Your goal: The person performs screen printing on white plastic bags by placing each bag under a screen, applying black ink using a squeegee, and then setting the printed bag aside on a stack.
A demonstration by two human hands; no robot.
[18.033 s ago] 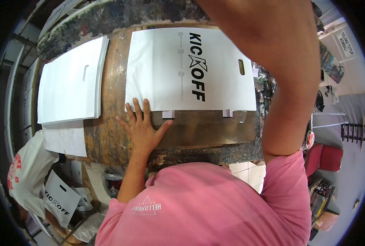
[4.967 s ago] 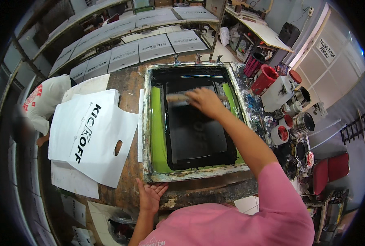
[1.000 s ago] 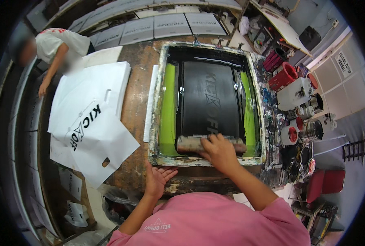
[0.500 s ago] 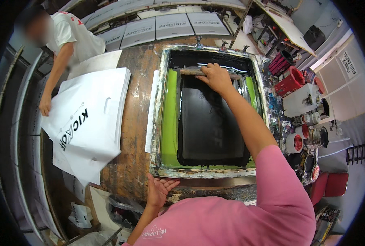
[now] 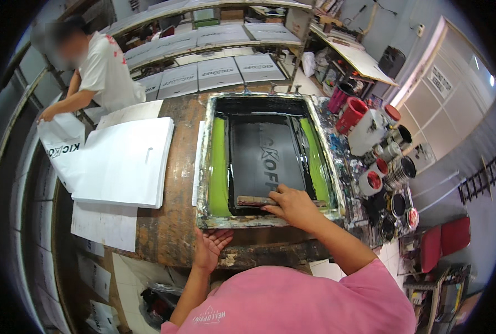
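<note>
A screen-printing frame (image 5: 202,183) lies on the wooden table, its green mesh margins (image 5: 219,167) around a dark, ink-wet middle (image 5: 264,150) where lettering shows through. My right hand (image 5: 290,205) is closed over the wooden handle of a squeegee (image 5: 253,201), which stands at the frame's near end. Black ink lines the far end and sides of the mesh. My left hand (image 5: 210,249) is palm up with fingers stretched, at the frame's near left corner; whether it bears any of the frame's weight I cannot tell.
Left of the frame is a stack of white bags (image 5: 123,161). A co-worker (image 5: 106,72) there holds up a printed white bag (image 5: 64,147). Ink cans and a red bucket (image 5: 351,115) crowd the right edge. Racks with printed bags (image 5: 220,72) stand behind.
My right hand has drawn the squeegee from the far end to the near end of the screen. The co-worker has lifted the top printed bag leftward off the stack. My left hand stays by the corner.
</note>
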